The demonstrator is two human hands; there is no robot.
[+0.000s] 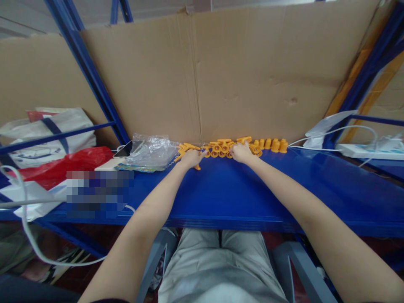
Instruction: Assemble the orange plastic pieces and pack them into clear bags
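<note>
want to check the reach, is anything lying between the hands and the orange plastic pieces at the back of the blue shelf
Nothing visible does. The left hand and right hand are already on the orange pieces; the clear plastic bag lies off to the left.

Blue shelf (240, 198) serves as work surface, set in blue steel racking (91, 80). Creased cardboard (252, 75) lines the back (one vertical fold near centre). Left: bags (47, 139), clear plastic wrap (151, 151), white cable (28, 235). Right: power strip (366, 150) with white leads. Lighting even, indoor.
</note>
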